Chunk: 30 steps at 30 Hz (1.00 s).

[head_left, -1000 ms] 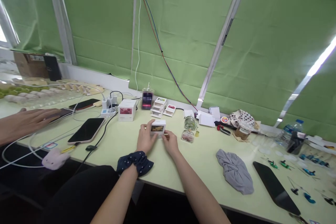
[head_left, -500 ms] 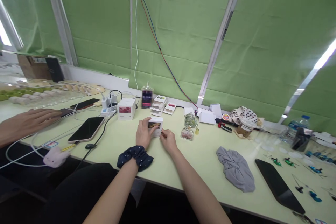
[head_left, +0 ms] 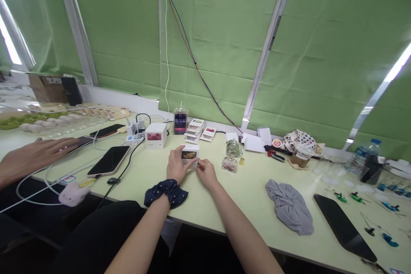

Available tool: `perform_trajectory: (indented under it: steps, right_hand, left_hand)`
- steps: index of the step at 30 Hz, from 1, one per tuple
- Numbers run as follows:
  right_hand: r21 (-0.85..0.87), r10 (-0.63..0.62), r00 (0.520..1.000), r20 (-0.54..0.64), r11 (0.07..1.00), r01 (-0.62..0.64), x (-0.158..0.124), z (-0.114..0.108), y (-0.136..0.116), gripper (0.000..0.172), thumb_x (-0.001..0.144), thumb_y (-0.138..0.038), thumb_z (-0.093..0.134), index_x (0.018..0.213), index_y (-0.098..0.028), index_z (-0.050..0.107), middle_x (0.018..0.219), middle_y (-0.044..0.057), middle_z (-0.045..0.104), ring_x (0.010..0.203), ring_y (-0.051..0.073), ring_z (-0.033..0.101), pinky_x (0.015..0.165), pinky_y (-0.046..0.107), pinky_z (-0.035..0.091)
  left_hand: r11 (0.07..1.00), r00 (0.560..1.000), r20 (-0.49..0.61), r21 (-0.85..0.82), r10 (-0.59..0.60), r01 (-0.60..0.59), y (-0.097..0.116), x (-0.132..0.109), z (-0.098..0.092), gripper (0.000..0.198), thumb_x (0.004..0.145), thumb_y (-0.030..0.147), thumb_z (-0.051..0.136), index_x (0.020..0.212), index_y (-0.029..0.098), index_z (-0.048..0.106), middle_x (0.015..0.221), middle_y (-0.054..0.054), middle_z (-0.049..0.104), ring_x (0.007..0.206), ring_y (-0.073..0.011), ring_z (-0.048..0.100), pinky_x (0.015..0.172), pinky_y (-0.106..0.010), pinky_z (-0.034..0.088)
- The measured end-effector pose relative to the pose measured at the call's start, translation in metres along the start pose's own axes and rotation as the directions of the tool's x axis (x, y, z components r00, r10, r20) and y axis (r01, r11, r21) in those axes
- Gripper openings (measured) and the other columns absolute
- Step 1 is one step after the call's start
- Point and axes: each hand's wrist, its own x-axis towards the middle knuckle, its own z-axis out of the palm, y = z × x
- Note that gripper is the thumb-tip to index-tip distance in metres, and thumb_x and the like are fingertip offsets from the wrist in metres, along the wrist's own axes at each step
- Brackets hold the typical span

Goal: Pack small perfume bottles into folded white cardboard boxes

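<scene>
A small white cardboard box (head_left: 194,150) with a dark picture on its front stands on the table before me. Wrapped around its left side, my left hand (head_left: 177,166) grips it, the thumb lying across the lower front. Below that wrist is a dark dotted scrunchie (head_left: 167,192). At the box's lower right edge, my right hand (head_left: 206,173) has its fingers pinched together; the exact contact is partly hidden. To the right of the box lie a clear round container with pinkish contents (head_left: 229,164), a green glass-like jar (head_left: 233,148) and a small yellow piece (head_left: 242,161).
Behind are several open small boxes (head_left: 194,130), a larger white box (head_left: 156,136) and a lidded cup (head_left: 180,121). Phones (head_left: 109,160) and cables lie left, beside another person's hand (head_left: 45,152). On the right are a grey cloth band (head_left: 290,206) and a black phone (head_left: 343,226).
My left thumb has slid slightly down and right over the box front. The camera view has shifted a little; the right hand keeps its pinch at the box edge.
</scene>
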Motion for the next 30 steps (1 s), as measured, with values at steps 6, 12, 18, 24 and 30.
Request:
perform_trajectory:
  steps: [6,12,18,24,30]
  right_hand:
    - [-0.417,0.040,0.985,0.170,0.908,0.035,-0.006,-0.005,-0.018,0.042,0.080,-0.023,0.057,0.122,-0.026,0.057,0.117,0.009,0.060,0.112,0.028,0.048,0.091,0.043,0.038]
    - [-0.517,0.038,0.967,0.254,0.850,0.102,-0.011,-0.002,-0.025,0.039,0.089,-0.028,0.043,0.128,-0.027,0.051,0.131,0.010,0.051,0.122,0.028,0.039,0.101,0.051,0.025]
    - [-0.521,0.082,0.957,0.280,0.850,0.079,-0.011,-0.004,-0.026,0.039,0.090,-0.030,0.040,0.127,-0.025,0.051,0.135,0.010,0.047,0.126,0.027,0.035,0.105,0.052,0.021]
    - [-0.526,0.121,0.946,0.300,0.848,0.058,-0.012,-0.007,-0.032,0.039,0.092,-0.032,0.038,0.128,-0.026,0.050,0.137,0.007,0.045,0.128,0.025,0.033,0.108,0.050,0.020]
    - [-0.538,0.123,0.946,0.299,0.841,0.060,-0.012,-0.008,-0.034,0.039,0.092,-0.033,0.038,0.128,-0.026,0.050,0.138,0.007,0.045,0.128,0.025,0.034,0.109,0.049,0.020]
  left_hand:
    - [0.986,0.996,-0.053,0.148,-0.073,0.080,0.007,-0.001,-0.003,0.081,0.065,0.052,0.069,0.130,0.019,0.035,0.106,-0.011,0.044,0.102,-0.0339,0.049,0.082,-0.046,0.045]
    - [0.965,0.983,-0.110,0.199,-0.149,0.168,0.005,0.005,-0.008,0.081,0.067,0.043,0.070,0.135,0.020,0.032,0.106,-0.012,0.046,0.100,-0.0338,0.050,0.080,-0.045,0.045]
    - [0.914,0.944,-0.184,0.254,-0.275,0.315,-0.012,0.018,-0.015,0.089,0.070,0.044,0.068,0.142,0.020,0.021,0.113,-0.015,0.049,0.106,-0.0364,0.050,0.080,-0.047,0.046]
    - [0.845,0.855,-0.288,0.205,-0.431,0.494,-0.037,0.034,-0.015,0.096,0.068,0.038,0.072,0.141,0.007,0.019,0.125,-0.022,0.044,0.118,-0.0369,0.044,0.095,-0.049,0.041]
    - [0.866,0.835,-0.340,0.102,-0.432,0.490,-0.062,0.046,-0.010,0.092,0.070,0.030,0.071,0.140,0.001,0.018,0.131,-0.025,0.039,0.125,-0.0357,0.039,0.106,-0.048,0.031]
